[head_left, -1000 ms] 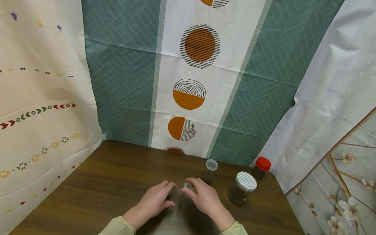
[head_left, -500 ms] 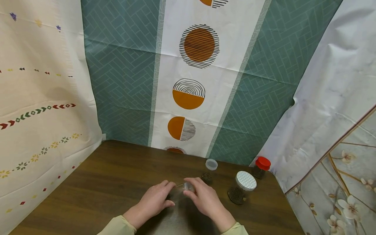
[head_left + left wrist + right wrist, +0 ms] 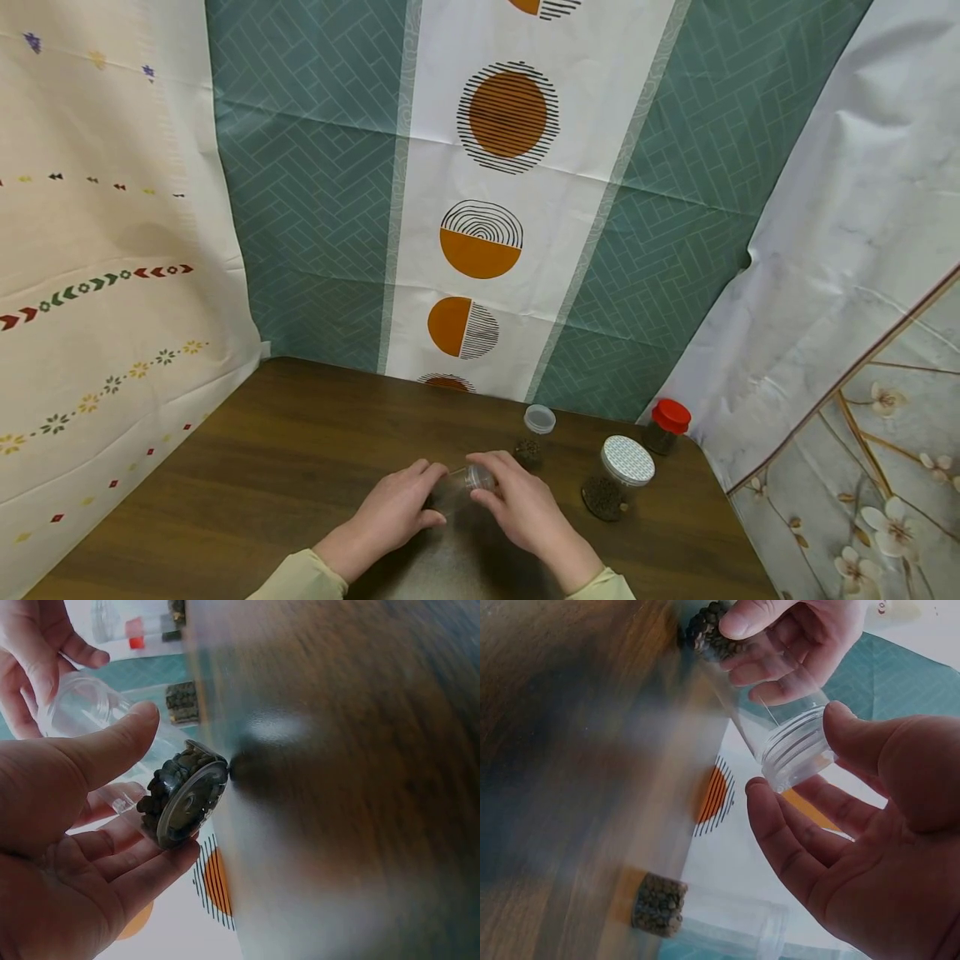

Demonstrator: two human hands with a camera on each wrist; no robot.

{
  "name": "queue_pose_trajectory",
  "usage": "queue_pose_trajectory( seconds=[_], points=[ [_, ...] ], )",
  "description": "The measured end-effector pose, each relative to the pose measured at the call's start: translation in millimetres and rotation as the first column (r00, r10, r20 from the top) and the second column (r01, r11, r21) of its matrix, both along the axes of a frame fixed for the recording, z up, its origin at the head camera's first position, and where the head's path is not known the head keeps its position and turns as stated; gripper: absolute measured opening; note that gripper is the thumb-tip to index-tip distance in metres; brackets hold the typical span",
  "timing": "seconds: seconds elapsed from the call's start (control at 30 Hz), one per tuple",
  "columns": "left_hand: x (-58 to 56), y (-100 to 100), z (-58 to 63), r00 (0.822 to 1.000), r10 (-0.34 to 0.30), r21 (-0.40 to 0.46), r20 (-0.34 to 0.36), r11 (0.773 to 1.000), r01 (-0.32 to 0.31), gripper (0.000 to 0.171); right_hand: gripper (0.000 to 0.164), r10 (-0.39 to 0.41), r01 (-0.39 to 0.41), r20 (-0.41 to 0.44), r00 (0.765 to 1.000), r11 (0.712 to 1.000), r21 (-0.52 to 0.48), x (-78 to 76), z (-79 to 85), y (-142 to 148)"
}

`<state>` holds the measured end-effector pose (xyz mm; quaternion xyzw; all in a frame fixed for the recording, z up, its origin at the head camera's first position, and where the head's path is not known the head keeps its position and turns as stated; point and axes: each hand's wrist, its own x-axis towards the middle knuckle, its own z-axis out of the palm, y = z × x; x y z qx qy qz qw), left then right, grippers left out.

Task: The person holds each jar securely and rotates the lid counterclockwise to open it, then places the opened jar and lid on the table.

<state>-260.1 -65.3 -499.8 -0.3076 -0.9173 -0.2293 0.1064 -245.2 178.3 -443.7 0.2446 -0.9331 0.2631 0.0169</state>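
Note:
A clear plastic jar (image 3: 452, 490) is held between both hands, tilted with its mouth end to the right. Dark brown bean-like pellets (image 3: 171, 787) lie in its base, which is low over the table. My left hand (image 3: 397, 508) grips the lower part, thumb on one side and fingers on the other. My right hand (image 3: 521, 504) pinches the ridged clear top end (image 3: 799, 754) between thumb and fingertips. Whether a clear lid sits on that end, I cannot tell.
Behind the right hand stands a jar of pellets (image 3: 528, 452) with a translucent lid. Farther right are a wider jar (image 3: 602, 498) with a white patterned lid and a red-lidded jar (image 3: 662, 440). Patterned cloths hang around the wooden table (image 3: 330, 417).
The jar's ridged end shows more between the hands and appears tipped further sideways. The right fingertips have shifted slightly to the left; the left hand stays nearly still.

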Motion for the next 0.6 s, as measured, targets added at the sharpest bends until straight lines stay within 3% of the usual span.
queue_pose_trajectory(
  seconds=[0.6],
  points=[
    [1.5, -1.9, -2.6, 1.000, -0.003, 0.025, -0.023, 1.000, 0.004, 0.060, 0.047, 0.023, -0.024, -0.049, 0.999, 1.000, -0.009, 3.4, 0.3, -2.4]
  ],
)
